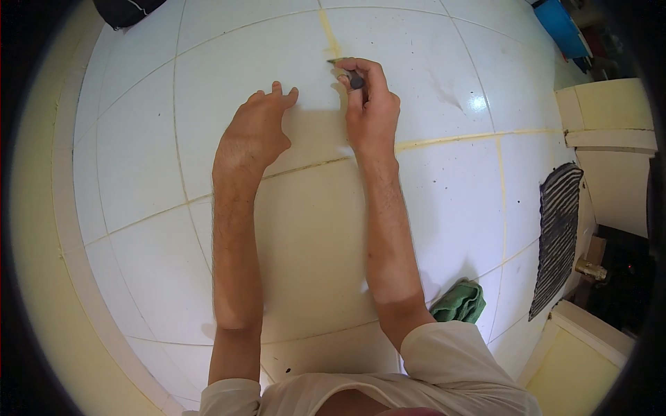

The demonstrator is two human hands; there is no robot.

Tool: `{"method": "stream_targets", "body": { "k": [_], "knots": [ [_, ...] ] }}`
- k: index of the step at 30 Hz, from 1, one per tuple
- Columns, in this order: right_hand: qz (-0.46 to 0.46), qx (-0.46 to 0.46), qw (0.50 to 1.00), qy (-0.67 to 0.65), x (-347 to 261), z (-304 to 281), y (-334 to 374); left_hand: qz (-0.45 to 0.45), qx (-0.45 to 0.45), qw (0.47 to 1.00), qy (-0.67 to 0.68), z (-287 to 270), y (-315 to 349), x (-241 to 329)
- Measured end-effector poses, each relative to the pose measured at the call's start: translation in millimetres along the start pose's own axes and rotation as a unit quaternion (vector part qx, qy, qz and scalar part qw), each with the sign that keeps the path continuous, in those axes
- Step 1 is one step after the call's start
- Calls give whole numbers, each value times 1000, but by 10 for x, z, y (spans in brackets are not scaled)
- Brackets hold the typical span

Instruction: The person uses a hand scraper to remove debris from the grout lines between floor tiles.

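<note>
My right hand (374, 111) is closed round a small tool (356, 82) with a dark, rounded handle end. The tool's thin tip points left, by a tile joint filled with yellow grout (329, 33); my fingers hide the rest of it, and its exact kind does not show. My left hand (257, 125) is on the left, over the white tiled floor (305, 229), with its fingers spread and nothing in it. Whether its fingertips touch the tile I cannot tell.
A crumpled green cloth (460, 302) lies by my right elbow. Farther right is a black-and-white striped mat (559, 229), near a doorway. A blue container (563, 28) stands at the far right, and a black item (126, 11) at the far left. Dark specks dot the tiles.
</note>
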State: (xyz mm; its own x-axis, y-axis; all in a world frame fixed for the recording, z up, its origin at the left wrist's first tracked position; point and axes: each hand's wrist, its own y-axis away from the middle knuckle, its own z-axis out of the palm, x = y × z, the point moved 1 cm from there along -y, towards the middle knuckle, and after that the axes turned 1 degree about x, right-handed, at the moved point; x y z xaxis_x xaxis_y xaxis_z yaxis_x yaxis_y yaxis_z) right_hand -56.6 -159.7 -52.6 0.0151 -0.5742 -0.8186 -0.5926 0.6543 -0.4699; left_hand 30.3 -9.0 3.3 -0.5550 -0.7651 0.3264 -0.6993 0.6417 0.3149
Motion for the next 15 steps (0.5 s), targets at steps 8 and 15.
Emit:
{"method": "stream_targets", "body": {
  "k": [8,15],
  "knots": [
    [19,-11,999,49,-60,-34,-1,-6,-12,1000,1,-23,-4,12],
    [9,1,999,53,-61,-18,9,-5,-5,1000,-2,-9,1,9]
  ]
}}
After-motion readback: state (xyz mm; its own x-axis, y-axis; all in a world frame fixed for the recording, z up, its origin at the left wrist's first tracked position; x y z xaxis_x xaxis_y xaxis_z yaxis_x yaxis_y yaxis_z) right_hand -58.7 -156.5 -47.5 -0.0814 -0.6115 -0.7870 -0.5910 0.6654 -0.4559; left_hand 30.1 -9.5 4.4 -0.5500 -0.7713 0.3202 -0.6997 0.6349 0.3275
